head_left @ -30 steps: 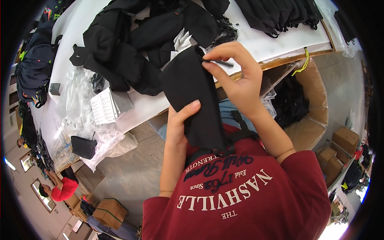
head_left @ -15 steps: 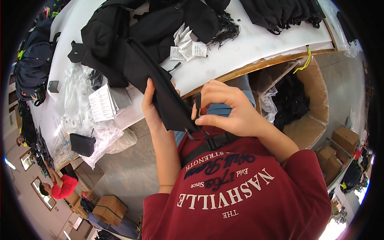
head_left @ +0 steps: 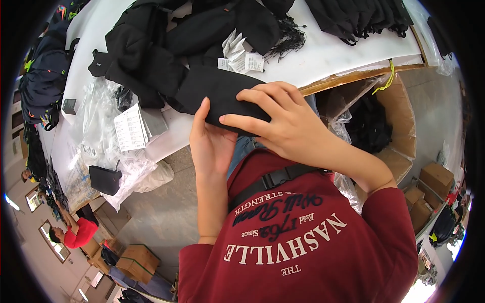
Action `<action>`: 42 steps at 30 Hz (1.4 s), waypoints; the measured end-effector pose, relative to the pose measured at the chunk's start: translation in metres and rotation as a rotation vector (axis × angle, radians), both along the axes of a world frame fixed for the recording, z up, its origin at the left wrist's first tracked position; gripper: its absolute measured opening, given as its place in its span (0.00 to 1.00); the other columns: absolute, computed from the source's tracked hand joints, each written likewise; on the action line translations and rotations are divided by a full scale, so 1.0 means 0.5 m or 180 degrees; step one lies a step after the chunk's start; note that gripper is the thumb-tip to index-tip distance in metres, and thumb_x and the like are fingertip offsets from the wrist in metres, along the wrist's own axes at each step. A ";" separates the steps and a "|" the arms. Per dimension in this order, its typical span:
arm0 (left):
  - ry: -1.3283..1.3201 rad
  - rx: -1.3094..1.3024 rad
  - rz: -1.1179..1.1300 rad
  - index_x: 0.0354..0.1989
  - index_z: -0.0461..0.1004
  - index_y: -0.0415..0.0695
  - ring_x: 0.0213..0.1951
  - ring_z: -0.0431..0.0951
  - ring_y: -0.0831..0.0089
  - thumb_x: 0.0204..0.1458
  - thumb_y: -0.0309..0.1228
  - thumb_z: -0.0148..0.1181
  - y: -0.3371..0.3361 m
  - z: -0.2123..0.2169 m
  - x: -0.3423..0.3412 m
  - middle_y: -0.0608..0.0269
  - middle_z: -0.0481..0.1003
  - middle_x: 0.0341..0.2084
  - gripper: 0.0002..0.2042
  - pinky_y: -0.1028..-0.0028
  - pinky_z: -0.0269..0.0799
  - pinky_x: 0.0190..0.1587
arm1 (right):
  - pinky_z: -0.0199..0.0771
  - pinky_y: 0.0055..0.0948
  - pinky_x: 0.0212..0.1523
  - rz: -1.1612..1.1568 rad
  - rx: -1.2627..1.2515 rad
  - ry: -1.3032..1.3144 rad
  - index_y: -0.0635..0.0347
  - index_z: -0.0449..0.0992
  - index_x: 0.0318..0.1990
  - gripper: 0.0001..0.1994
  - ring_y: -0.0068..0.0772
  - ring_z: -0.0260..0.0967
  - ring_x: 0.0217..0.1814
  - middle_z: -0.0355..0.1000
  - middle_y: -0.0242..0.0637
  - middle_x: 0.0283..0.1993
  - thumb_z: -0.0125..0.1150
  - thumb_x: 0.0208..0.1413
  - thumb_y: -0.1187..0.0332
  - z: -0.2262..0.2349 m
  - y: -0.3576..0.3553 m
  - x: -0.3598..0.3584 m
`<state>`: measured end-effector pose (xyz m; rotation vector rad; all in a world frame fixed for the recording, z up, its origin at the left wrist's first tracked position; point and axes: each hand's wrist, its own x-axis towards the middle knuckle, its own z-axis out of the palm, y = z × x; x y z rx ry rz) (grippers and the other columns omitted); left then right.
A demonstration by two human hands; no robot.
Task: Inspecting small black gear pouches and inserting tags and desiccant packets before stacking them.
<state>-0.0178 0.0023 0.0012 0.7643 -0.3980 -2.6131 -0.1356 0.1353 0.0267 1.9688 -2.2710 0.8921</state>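
Both hands pinch folded black fabric pouch (head_left: 217, 96) over white surface (head_left: 323, 55) near edge: left hand (head_left: 212, 141) beneath, right hand (head_left: 283, 121) fingers pressed atop. Slack end probably catches paper tags (head_left: 242, 58), dragging them off.

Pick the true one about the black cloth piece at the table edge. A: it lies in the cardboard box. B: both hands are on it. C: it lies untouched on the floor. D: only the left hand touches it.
B: the right hand lies across the black cloth piece and the left hand holds it from below.
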 end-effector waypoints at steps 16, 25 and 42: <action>-0.0667 -0.4739 -0.0533 0.36 0.78 0.36 0.40 0.70 0.68 0.40 0.44 0.68 -0.086 0.010 0.062 0.58 0.70 0.38 0.22 0.74 0.63 0.44 | 0.63 0.21 0.30 0.0293 0.0029 -0.1845 0.57 0.77 0.40 0.16 0.24 0.65 0.32 0.71 0.30 0.38 0.68 0.39 0.77 0.039 0.048 -0.116; -0.0861 -0.4553 -0.0513 0.50 0.70 0.37 0.43 0.74 0.68 0.55 0.53 0.51 -0.094 -0.013 0.072 0.54 0.66 0.51 0.28 0.72 0.71 0.43 | 0.61 0.17 0.21 -0.1207 0.0315 -0.2503 0.49 0.77 0.46 0.16 0.13 0.60 0.19 0.74 0.26 0.42 0.67 0.47 0.67 0.069 0.127 -0.240; -0.1452 -0.3856 -0.0331 0.40 0.71 0.36 0.37 0.75 0.70 0.64 0.44 0.37 -0.067 -0.035 0.102 0.55 0.74 0.37 0.22 0.72 0.69 0.45 | 0.67 0.34 0.51 -0.3719 -0.0930 -0.0624 0.54 0.61 0.58 0.31 0.43 0.69 0.52 0.71 0.48 0.49 0.65 0.47 0.57 -0.139 0.304 -0.857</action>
